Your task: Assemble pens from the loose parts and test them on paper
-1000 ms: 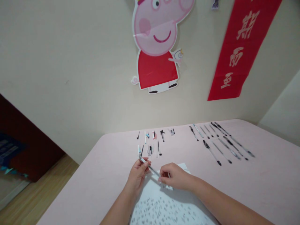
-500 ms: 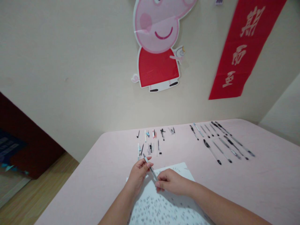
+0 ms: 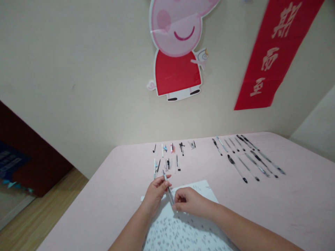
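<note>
Over paper point(image 3: 183, 237), slim pen point(image 3: 170, 194), in both hands point(image 3: 155, 191) point(image 3: 187, 201); pens point(image 3: 237, 169) beyond

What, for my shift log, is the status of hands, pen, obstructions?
Left hand holding pen, right hand at its lower end. Pen slanted above marked paper. Loose parts lie beyond left hand; none seen blocking.

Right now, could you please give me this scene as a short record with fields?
Left hand: holds a pen toward its far end
Right hand: pinches the pen's near end
Beneath hands: paper, dark marks too blurred to read
Table: pink; small parts beyond the hands, pens farther right
Wall: pig cutout, red banner
</note>
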The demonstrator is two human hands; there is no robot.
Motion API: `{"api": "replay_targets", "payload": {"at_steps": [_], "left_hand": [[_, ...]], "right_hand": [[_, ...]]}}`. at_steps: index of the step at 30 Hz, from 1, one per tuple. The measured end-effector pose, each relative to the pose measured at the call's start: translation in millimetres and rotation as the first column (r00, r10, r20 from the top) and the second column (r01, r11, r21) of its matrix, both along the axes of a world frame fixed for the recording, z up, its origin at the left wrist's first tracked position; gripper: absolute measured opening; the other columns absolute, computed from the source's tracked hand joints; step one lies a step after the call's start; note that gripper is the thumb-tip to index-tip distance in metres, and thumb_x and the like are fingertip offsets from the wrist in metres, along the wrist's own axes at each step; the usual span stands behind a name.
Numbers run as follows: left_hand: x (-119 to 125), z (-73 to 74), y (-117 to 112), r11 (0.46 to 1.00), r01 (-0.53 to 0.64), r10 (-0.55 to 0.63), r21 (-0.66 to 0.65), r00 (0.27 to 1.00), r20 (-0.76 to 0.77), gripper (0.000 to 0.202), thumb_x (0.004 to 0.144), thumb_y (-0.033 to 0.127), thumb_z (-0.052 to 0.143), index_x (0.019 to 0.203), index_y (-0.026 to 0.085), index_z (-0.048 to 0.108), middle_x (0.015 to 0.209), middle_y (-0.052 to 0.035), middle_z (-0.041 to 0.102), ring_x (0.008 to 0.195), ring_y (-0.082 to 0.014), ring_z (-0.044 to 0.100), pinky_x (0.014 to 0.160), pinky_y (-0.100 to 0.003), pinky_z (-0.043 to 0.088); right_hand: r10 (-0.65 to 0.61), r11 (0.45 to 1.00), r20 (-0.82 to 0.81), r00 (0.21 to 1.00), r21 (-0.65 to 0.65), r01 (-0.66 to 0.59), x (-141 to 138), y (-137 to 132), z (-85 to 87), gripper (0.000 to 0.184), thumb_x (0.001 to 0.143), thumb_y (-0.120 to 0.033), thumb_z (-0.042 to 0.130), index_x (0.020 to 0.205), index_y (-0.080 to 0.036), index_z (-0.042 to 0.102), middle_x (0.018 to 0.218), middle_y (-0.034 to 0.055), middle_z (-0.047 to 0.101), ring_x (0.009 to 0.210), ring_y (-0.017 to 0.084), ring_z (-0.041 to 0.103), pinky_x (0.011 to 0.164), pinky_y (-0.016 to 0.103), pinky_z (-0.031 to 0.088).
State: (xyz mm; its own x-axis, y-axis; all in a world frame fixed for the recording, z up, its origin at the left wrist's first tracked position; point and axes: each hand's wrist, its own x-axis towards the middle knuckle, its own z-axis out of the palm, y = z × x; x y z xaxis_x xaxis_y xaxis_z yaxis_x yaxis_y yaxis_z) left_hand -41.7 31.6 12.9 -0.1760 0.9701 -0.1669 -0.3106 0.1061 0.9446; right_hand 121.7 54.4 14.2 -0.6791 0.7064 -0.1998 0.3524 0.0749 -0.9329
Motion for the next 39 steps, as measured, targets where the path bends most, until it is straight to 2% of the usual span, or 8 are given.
{"api": "replay_targets", "payload": {"at_steps": [4,8,13,19,24,39], "left_hand": [[0.6,0.2,-1.2,0.999,0.04,-0.04,0.002,0.998,-0.052,0.044,0.059,0.04,0.079,0.096,0.017,0.072,0.067,-0.0024,0.066,0.059,-0.0116,0.054,0.061,-0.025,0.039],[1.5,1.4,-1.7,0.999,0.052,-0.053,-0.009,0.997,-0.065,0.045,0.059,0.04,0.079,0.097,0.017,0.072,0.068,-0.003,0.067,0.06,-0.0123,0.055,0.062,-0.025,0.039],[1.9,2.4,-2.7,0.998,0.067,-0.067,-0.009,0.997,-0.047,0.046,0.06,0.041,0.079,0.099,0.018,0.072,0.069,-0.0037,0.068,0.062,-0.0124,0.055,0.064,-0.025,0.039],[2.4,6.9,-4.7,0.995,0.102,-0.103,-0.011,0.995,-0.009,0.047,0.06,0.04,0.079,0.101,0.018,0.071,0.07,-0.0032,0.067,0.063,-0.0123,0.055,0.066,-0.026,0.039],[3.4,10.9,-5.5,0.992,0.121,-0.12,-0.019,0.992,0.039,0.048,0.06,0.04,0.08,0.102,0.018,0.071,0.069,-0.0027,0.067,0.062,-0.0115,0.054,0.066,-0.026,0.038],[3.3,14.1,-6.0,0.988,0.154,-0.154,0.007,0.982,0.108,0.048,0.06,0.037,0.081,0.102,0.016,0.071,0.069,-0.0024,0.066,0.064,-0.0118,0.054,0.068,-0.025,0.039]], "right_hand": [[0.0,0.998,0.051,0.999,0.061,-0.003,-1.8,-5.4,0.0,0.021,0.063,-0.024,0.074,0.059,-0.015,0.056,0.053,-0.006,0.047,0.05,0.008,0.039,0.047,0.021,0.027],[-0.006,0.994,0.087,0.996,0.111,-0.004,-2.6,-7.3,3.0,0.022,0.063,-0.021,0.072,0.055,-0.016,0.053,0.051,-0.0058,0.048,0.049,0.007,0.04,0.047,0.021,0.027],[0.019,1.0,0.099,0.995,0.005,-0.02,-2.7,-8.8,11.2,0.02,0.069,-0.017,0.064,0.054,-0.016,0.051,0.05,-0.0038,0.053,0.047,0.008,0.044,0.046,0.02,0.029],[0.095,0.989,0.017,0.995,-0.12,-0.093,0.4,-8.9,14.0,0.015,0.072,-0.012,0.057,0.058,-0.015,0.051,0.055,-0.0013,0.056,0.051,0.009,0.051,0.051,0.021,0.036],[0.12,0.972,-0.055,0.991,-0.199,-0.129,1.8,-7.8,14.6,0.013,0.073,-0.014,0.057,0.062,-0.015,0.052,0.056,-0.0008,0.057,0.052,0.01,0.054,0.055,0.022,0.04],[0.179,0.944,-0.149,0.973,-0.252,-0.212,2.9,-4.8,6.1,0.019,0.073,-0.03,0.061,0.066,-0.014,0.053,0.062,0.0023,0.06,0.054,0.01,0.053,0.051,0.021,0.038]]}}
